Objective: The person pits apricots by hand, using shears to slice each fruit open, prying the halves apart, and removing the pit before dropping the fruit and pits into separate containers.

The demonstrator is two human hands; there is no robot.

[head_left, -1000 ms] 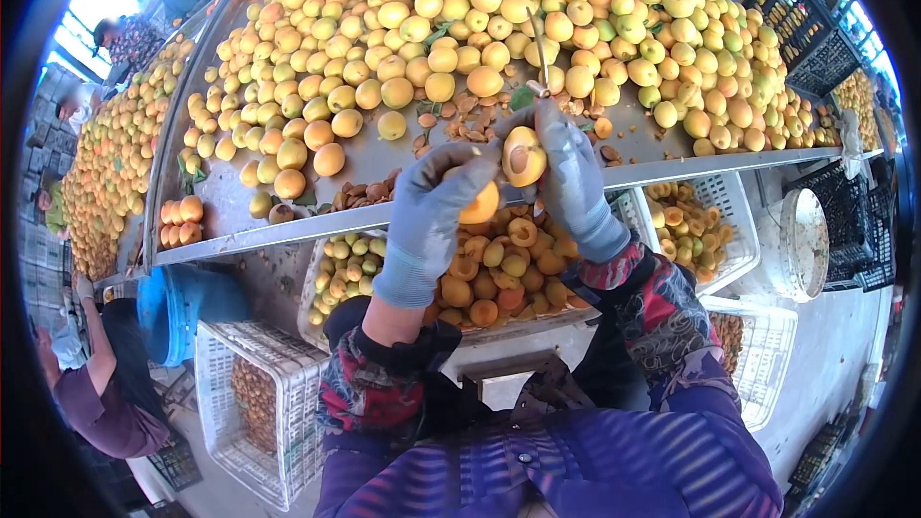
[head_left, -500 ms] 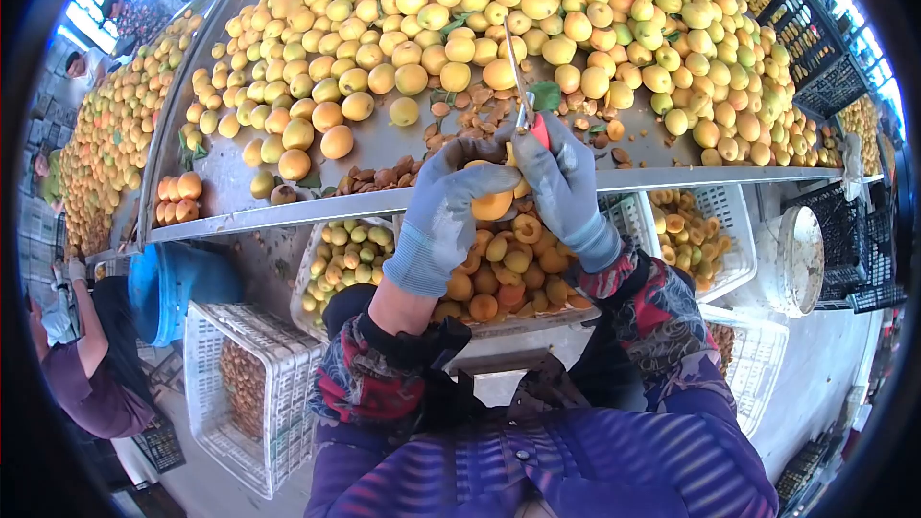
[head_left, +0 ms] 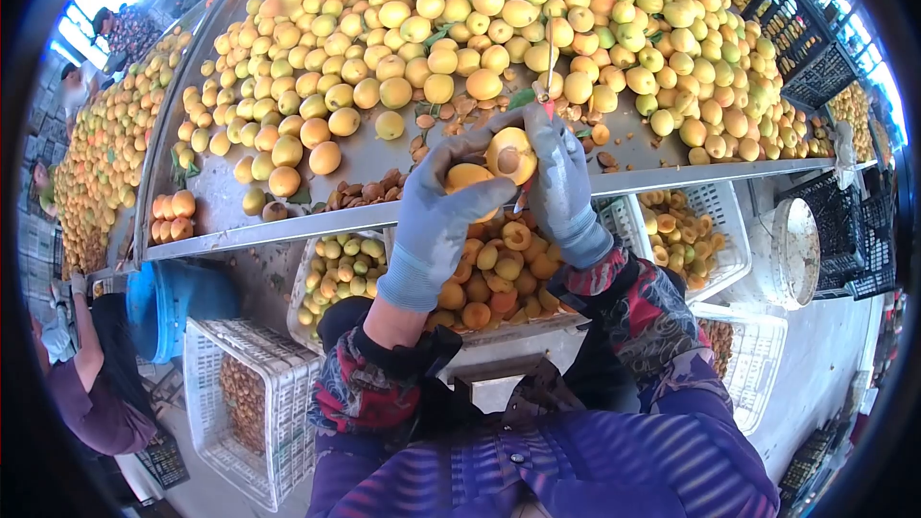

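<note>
Both hands wear grey-blue gloves and meet over the table's front edge. My left hand (head_left: 422, 225) is closed around an apricot half (head_left: 467, 178). Right beside it, between the two hands, the other apricot half (head_left: 511, 155) faces up with its brown pit (head_left: 508, 161) showing. My right hand (head_left: 564, 192) grips a small knife (head_left: 551, 58) with a red handle, its thin blade pointing away from me; the right thumb lies against the pitted half's side. Beneath the hands, a crate of split apricots (head_left: 499, 273) stands below the table edge.
Whole apricots (head_left: 441, 5) are heaped on the metal table (head_left: 633, 149), with loose pits (head_left: 369, 190) near its edge. White crates (head_left: 288, 388) and a blue bucket (head_left: 182, 297) stand left, a white bucket (head_left: 794, 254) right. A person (head_left: 106, 384) sits at far left.
The apricot between my hands has come apart into two halves, baring the pit. The knife has turned more upright, and the view has shifted slightly.
</note>
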